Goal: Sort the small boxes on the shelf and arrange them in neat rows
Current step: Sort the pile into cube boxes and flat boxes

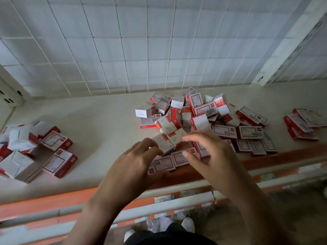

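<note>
Our left hand (pixel 134 163) pinches the tilted box (pixel 163 143) at its one o'clock; our right hand (pixel 210 152) hovers spread at the box's three.

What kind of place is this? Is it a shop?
Probably a shop or its stockroom. There's a long shelf with an orange front edge, a wire grid back panel, more shelves below, and lots of matching red-and-white small boxes heaped on it.

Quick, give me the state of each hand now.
Left hand: fingers curled at the edge of a box; whether it grips cannot be told.
Right hand: open, over the pile, holding nothing.
</note>
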Demonstrator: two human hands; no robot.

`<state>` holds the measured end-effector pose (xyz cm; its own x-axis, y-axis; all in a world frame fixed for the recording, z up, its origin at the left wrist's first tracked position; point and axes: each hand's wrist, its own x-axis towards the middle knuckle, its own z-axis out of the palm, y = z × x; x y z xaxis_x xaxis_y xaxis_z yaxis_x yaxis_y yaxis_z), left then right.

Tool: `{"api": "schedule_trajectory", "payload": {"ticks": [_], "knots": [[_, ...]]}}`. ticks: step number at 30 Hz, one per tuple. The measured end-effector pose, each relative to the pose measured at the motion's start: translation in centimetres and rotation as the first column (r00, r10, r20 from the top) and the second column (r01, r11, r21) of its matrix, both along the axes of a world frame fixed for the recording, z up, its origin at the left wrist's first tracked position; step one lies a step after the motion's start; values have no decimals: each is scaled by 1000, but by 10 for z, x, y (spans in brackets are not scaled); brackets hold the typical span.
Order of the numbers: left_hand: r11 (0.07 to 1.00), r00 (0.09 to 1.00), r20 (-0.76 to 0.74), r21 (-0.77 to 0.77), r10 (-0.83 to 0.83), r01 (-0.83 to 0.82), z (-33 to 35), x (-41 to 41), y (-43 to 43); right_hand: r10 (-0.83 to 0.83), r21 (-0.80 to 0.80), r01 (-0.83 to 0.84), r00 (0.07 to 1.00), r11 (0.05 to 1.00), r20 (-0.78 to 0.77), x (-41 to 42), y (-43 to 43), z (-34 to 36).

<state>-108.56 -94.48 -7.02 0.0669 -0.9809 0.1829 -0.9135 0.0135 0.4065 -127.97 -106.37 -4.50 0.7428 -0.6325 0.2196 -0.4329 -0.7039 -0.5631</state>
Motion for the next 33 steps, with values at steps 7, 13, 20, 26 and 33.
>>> {"api": "schedule_trajectory", "payload": {"ticks": [7, 13, 20, 26, 33], "knots": [[998, 996, -72, 35, 46, -44, -2, 0, 5, 85, 2, -86, 988, 996, -131, -6, -9, -3], [998, 998, -46, 55, 45, -42, -1, 11, 5, 140, 2, -144, 958, 990, -251, -3, -17, -7], [998, 998, -62, 57, -32, 35, -3, 18, 7, 133, -73, -163, 941, 984, -310, 4, -17, -14], [998, 997, -75, -66, -25, 20, 0, 30, 21, 130, -90, -148, 975, 985, -182, 12, -3, -15], [978, 989, -147, -210, -19, -12, 15, 36, 25, 42, -130, -44, 999, 991, -15, 12, 13, -18]]}}
